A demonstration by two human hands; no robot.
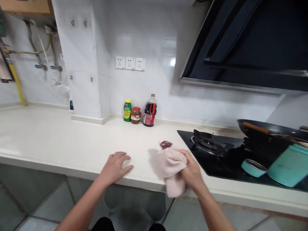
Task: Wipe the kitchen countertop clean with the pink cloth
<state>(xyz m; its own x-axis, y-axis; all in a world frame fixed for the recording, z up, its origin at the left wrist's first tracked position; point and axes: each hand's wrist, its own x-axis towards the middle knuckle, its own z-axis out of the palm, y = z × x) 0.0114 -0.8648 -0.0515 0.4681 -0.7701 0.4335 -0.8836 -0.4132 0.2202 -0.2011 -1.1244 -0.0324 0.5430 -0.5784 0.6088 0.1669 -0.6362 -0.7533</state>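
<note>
Counter (72, 138): pale, left of the cooktop (228, 165) and along its front. Cooktop: dark glass; a wide swing that way could snag fabric on its left burner (208, 143). Hot or not, cannot tell.

Wok (284, 128): on the cooktop's right, wooden handle at its near side; a bump could shift it. Teal canister (290, 165): cooktop's right front.

Dark sauce bottle (150, 112): left of the cooktop, toward the back; a long sweep could topple it.

Pink cloth (172, 163): just left of the cooktop, blurred, loose end dangling near the counter edge. Held at one side only, so it could catch or slip.

Right hand (190, 168): fingers bunched round the cloth, tips lost in folds. Left hand (117, 166): farther left of the cooktop, fingers spread, holding nothing; counter contact unclear.

Teal cup (253, 168): cooktop front; trailing fabric could drag it. Green bottle (127, 110), red-lidded jar (136, 116): left of the cooktop, beside the sauce bottle, liable to fall together.

Purple patch (166, 144): left of the cooktop, at the cloth's top; loose or attached, cannot tell.
</note>
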